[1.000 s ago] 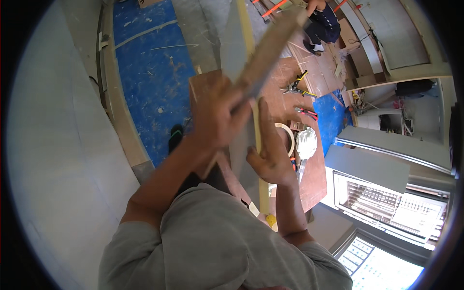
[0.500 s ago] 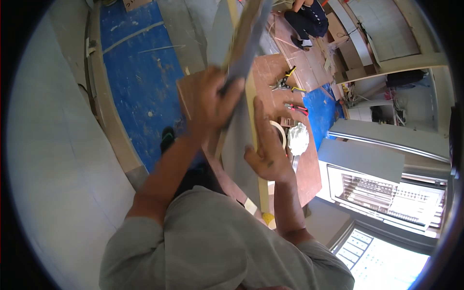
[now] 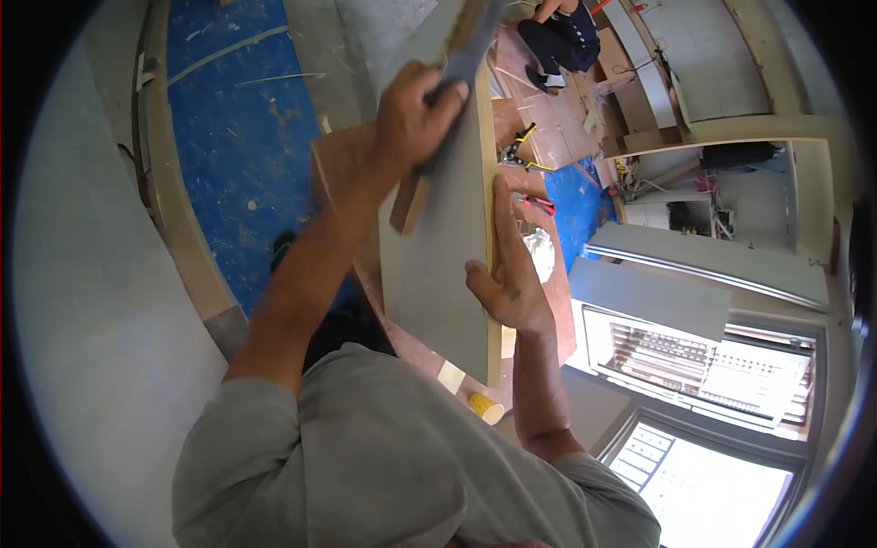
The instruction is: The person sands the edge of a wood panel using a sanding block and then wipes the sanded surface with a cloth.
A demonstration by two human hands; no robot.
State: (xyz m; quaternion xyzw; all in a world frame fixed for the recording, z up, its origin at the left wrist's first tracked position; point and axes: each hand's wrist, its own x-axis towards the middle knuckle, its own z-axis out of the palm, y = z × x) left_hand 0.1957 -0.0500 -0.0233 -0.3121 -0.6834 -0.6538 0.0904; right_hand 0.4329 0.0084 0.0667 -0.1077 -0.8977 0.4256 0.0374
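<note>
My left hand (image 3: 416,119) is wrapped round a long wooden batten (image 3: 411,203) with a dark grey strip along one side. The batten lies slantwise over a grey panel (image 3: 448,283) that has a pale yellow edge; whether the two touch along their whole length I cannot tell. My right hand (image 3: 513,288) lies against that yellow edge, fingers stretched along it and thumb apart over the panel's face. Beyond the fingers are yellow-and-black snips (image 3: 519,153) and red-handled pliers (image 3: 534,203), both on a reddish-brown board (image 3: 553,338) under the panel.
A crumpled white bundle (image 3: 541,254) lies beside my right wrist. A yellow cylinder (image 3: 486,408) stands near my body. Blue sheeting (image 3: 242,137) covers the floor at left. Another person (image 3: 566,41) crouches at the far right, by cabinets. Windows (image 3: 703,365) are at right.
My left hand and the batten have moved away from my body along the panel, uncovering more of its grey face. My right hand stays at the yellow edge. The whole view has shifted slightly.
</note>
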